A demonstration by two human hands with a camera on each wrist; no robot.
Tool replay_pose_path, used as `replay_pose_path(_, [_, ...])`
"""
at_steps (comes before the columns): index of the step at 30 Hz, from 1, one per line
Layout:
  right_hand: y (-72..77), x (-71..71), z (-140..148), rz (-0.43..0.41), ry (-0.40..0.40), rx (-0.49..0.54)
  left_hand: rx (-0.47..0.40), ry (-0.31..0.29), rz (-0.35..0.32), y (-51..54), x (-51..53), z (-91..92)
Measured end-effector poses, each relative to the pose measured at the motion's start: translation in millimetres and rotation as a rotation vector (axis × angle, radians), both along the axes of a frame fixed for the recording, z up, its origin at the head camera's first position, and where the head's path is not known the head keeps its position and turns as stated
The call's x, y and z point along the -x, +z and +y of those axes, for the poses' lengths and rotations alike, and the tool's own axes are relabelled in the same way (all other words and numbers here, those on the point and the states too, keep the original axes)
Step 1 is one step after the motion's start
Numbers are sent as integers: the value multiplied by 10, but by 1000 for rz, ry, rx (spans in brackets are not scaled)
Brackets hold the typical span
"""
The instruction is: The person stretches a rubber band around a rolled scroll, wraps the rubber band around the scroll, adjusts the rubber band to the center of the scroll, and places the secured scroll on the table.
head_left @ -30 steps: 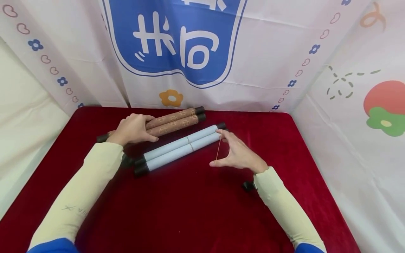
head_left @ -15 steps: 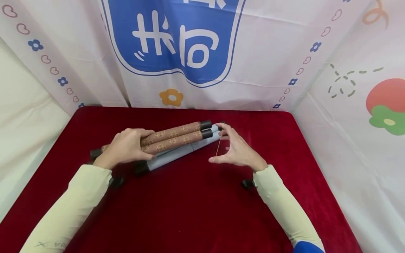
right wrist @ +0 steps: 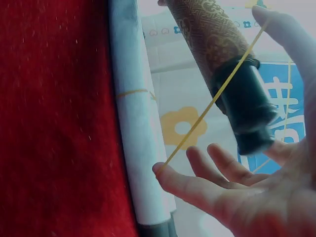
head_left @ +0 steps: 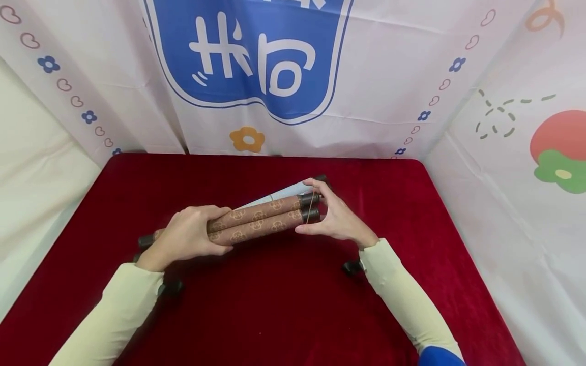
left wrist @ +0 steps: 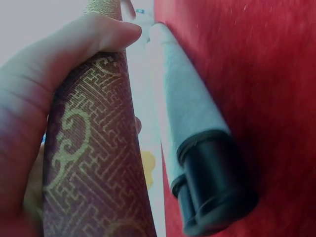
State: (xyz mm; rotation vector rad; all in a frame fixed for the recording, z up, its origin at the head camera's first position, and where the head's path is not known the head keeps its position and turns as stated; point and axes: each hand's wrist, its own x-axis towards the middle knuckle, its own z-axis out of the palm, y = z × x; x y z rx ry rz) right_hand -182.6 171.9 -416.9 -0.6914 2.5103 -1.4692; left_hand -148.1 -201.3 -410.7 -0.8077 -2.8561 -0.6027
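Observation:
My left hand [head_left: 187, 234] grips two brown scrolls [head_left: 256, 219] with a gold pattern and black end knobs, lifted off the table side by side. At their right end, my right hand [head_left: 341, 218] spreads its thumb and fingers, stretching a thin yellow rubber band [right wrist: 212, 99] between them. The band crosses in front of the black knobs [right wrist: 247, 98], which sit between the spread thumb and fingers. Behind and below lie two pale blue-white scrolls [head_left: 289, 192], partly hidden by the brown pair. A thin band [right wrist: 132, 92] circles their middle. Their black ends [left wrist: 217, 173] show in the left wrist view.
A red velvet cloth [head_left: 284, 305] covers the table. White printed curtains [head_left: 380, 76] stand behind it and on both sides. A dark wrist-camera piece [head_left: 351, 267] sits under the right wrist.
My left hand has lifted the brown scrolls from the back and carried them forward and right, over the pale pair, to the stretched band. The right hand has shifted only slightly.

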Motion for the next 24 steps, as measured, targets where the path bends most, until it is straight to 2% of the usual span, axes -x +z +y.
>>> replay_pose_path(4, [-26, -4, -48, 13, 10, 16, -20, -5, 19, -58, -68, 49])
replay_pose_path(7, [-32, -10, -68, -10, 13, 35, -24, -9, 21, -83, -105, 76])
replay_pose_path(18, [-17, -18, -61, -259, 37, 4, 20, 8, -29, -104, -185, 116])
replay_pose_path(24, [-65, -32, -22, -290, 14, -6, 25, 12, -54, -148, -196, 135])
